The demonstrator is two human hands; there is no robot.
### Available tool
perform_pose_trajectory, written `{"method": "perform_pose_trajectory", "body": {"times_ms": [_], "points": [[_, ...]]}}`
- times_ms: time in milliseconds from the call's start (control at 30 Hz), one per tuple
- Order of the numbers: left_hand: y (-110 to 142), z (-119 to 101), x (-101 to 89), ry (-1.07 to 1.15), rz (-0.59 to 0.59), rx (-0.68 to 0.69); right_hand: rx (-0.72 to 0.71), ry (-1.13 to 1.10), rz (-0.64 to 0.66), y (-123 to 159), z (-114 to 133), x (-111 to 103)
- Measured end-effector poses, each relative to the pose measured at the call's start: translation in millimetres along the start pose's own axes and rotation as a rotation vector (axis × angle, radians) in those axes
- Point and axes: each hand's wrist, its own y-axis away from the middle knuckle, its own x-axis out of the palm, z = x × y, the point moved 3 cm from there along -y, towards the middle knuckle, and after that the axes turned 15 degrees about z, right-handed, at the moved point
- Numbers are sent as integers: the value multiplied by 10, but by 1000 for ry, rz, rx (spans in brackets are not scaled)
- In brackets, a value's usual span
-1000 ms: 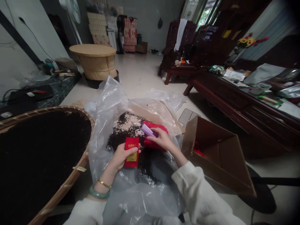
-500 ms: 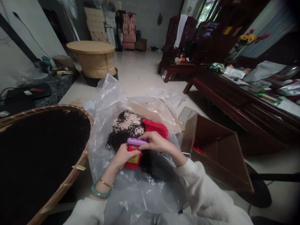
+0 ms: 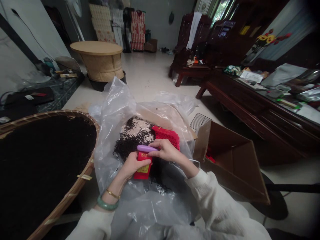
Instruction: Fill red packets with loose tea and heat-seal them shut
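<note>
My left hand (image 3: 132, 165) grips a small red tea packet (image 3: 143, 170) with a gold label, thumb across its front. In my right hand (image 3: 163, 150) is a purple handheld bag sealer (image 3: 144, 148), lying level across the packet's top edge. The fingers of my right hand are closed round the sealer's right end. Just behind, a fanned stack of red packets (image 3: 166, 135) rests on the clear plastic sheet (image 3: 117, 100). Dark twisted tea leaves (image 3: 131, 141) lie loose on the plastic, left of that stack and partly under my hands.
A wide bamboo tray (image 3: 86, 175) of dark leaves stands at the left. To the right is an open cardboard box (image 3: 232, 170) with some red packets inside. Farther off are a round woven drum-shaped stand (image 3: 102, 65) and a long dark wooden table (image 3: 240, 103) with clutter.
My right hand brought the purple bag sealer left and down from beside the red stack onto the packet's top. My left hand kept hold of the packet. The view tilted slightly.
</note>
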Motion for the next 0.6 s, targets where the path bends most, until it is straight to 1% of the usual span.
{"method": "perform_pose_trajectory", "body": {"times_ms": [233,600], "points": [[-3,18,-8,11,3,15,2,12,-5,0,1,-2],[9,-31,-5,-7,-2,3,-7,-5,-15,-14,18,-11]]}}
